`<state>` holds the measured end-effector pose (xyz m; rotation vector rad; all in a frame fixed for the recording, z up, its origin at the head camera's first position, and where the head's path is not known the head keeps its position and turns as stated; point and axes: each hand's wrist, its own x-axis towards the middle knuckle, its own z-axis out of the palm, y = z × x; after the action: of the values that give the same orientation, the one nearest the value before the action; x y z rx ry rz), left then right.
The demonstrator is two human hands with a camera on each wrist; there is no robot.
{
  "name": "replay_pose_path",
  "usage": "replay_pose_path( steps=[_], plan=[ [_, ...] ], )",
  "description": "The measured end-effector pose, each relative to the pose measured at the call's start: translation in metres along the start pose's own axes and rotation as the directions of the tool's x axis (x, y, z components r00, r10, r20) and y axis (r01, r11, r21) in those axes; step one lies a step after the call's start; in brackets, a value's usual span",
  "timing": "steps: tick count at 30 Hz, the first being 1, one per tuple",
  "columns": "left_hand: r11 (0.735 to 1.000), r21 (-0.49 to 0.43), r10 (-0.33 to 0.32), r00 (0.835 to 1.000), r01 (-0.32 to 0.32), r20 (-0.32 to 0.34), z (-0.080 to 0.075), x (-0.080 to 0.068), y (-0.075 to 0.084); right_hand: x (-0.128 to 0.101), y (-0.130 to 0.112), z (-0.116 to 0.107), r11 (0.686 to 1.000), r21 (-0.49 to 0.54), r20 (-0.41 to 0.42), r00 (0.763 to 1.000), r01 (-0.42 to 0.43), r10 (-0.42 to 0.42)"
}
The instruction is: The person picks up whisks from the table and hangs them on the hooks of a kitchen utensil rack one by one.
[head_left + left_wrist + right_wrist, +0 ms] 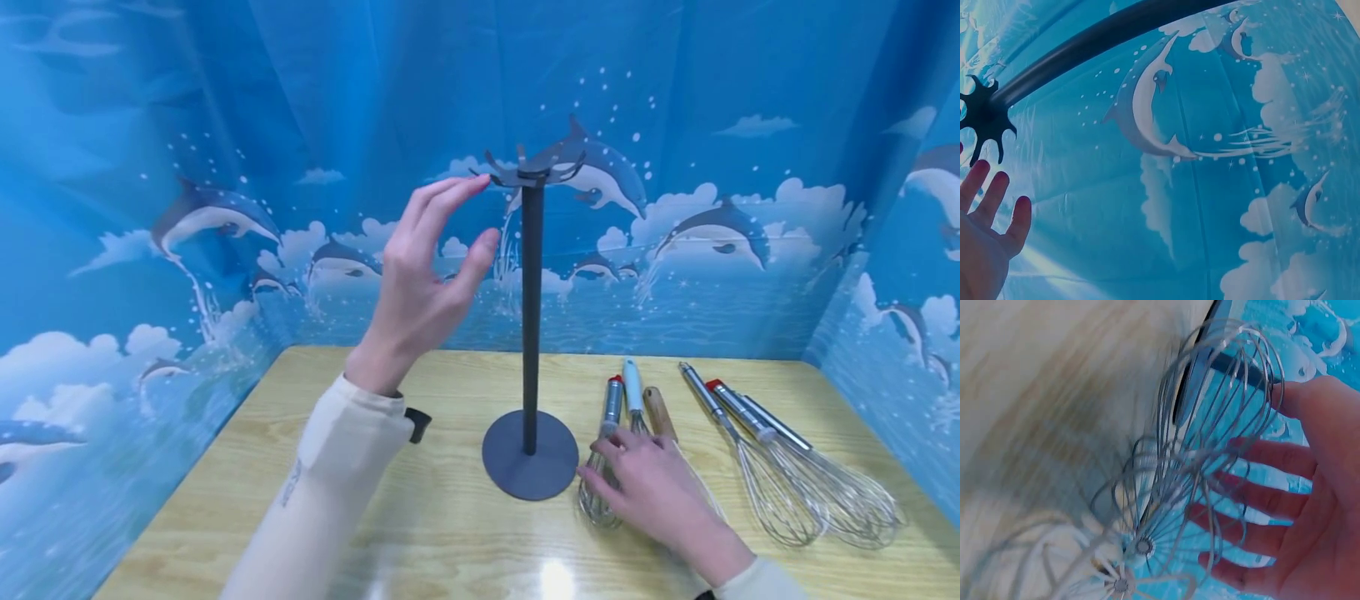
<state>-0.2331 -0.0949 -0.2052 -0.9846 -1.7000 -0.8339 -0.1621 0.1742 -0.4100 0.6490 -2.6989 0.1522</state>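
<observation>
I see my left hand (427, 275) raised beside the top of the dark stand (531, 333), fingers straight and spread, holding nothing. Its fingertips (472, 185) are right at the ring of hooks (528, 171) on the stand's top; I cannot tell whether they touch it. In the left wrist view the same hooks (982, 115) sit just above my outstretched fingers (997, 194).

My right hand (652, 492) lies low on the wooden table (225, 500), just right of the stand's round base (530, 454). Its fingers are laid loosely over the wire heads of 3 small whisks (611, 450), not clamped around them. In the right wrist view the fingers (1260, 500) are nearly straight behind the whisk wires (1210, 437), so that hand is open, resting on the whisks.

The 3 small whisks lie side by side right of the base, handles pointing to the back wall: 1 red-tipped, 1 pale blue (632, 385), 1 wooden (660, 412). Farther right of the stand, 3 larger whisks (787, 467) lie on the table, well apart from my hand.

A blue dolphin-print backdrop (712, 233) stands behind the stand.
</observation>
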Motion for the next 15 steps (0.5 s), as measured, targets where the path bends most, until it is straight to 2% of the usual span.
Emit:
replay_pose_path(
  steps=[8,15],
  plan=[
    [0.997,-0.062,-0.044,0.999,0.043,-0.020,0.017,0.005,-0.002,-0.008,-0.019,0.004,0.997,-0.062,0.012,0.999,-0.052,0.053],
    [0.994,-0.088,-0.077,0.993,0.069,-0.093,0.028,0.009,-0.003,-0.013,-0.012,-0.001,0.998,-0.036,0.014,0.998,-0.056,0.056]
  ],
)
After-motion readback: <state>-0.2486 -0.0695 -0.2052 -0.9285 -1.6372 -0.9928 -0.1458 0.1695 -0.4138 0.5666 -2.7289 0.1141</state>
